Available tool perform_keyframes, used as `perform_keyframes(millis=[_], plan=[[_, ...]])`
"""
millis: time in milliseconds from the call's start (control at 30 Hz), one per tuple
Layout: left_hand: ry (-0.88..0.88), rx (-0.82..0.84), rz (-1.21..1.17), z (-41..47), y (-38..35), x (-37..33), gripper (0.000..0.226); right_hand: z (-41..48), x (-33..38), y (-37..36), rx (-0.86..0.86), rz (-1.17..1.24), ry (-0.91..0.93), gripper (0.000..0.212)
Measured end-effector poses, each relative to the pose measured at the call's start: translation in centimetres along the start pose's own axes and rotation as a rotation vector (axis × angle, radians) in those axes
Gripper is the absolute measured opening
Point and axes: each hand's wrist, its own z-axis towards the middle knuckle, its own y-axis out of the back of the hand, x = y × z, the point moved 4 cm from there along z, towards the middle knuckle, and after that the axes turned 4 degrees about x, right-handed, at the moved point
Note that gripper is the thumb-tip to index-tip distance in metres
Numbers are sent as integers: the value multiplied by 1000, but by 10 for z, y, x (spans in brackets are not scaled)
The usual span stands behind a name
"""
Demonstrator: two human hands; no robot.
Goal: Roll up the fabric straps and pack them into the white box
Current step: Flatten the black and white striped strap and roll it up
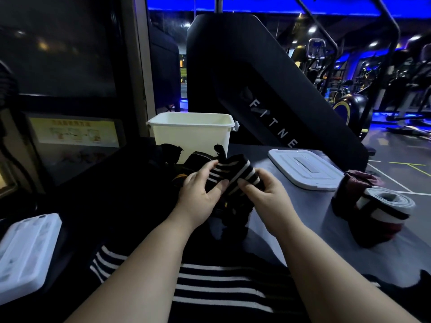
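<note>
you have the black fabric strap with white stripes [233,173] gripped in both hands above the grey table top [291,229], and it looks partly wound into a roll. your left hand [200,197] holds its left side, thumb on the near face and fingers curled over the far side. your right hand [263,192] grips the right end, thumb pressed on the stripes.

to roll it well, i judge you want the stripes lined up turn on turn, so the edges stack flush and the roll does not cone out. pull lightly with one hand while the other turns, since springy fabric is likely to loosen once let go. a dark tail hangs below the roll toward the table; feed it in flat, not twisted. whether the striped cloth at the bottom edge [221,283] is that tail or your clothing, i cannot tell.

the strap sits between your two hands, just in front of the open white plastic box [191,134], with a heap of dark straps [168,157] beside it on the left. the flat white lid [303,169] lies apart on the right. a rolled white and dark red strap [384,213] stands on the table past your right hand, not yet boxed. pinch the loose end against the roll when you lift it forward to the box.
</note>
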Motion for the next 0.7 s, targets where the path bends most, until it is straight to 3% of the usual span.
perform_keyframes(millis=[100,233,367,467,567,700], plan=[[9,52,-30,-2,-7,0,60,-1,1,5,2,201,-18,11],[4,35,-30,-8,-11,-8,45,-3,6,10,22,449,-39,41],[89,20,-152,-11,-11,-8,54,-2,2,10,18,552,-92,41],[108,63,-258,-12,-14,-8,70,-2,-2,9,19,565,-153,40],[94,105,-393,-14,-20,-10,52,-4,-9,5,44,487,-236,32],[65,96,-370,-13,-26,-14,38,-6,-17,-1,56,418,-297,41]])
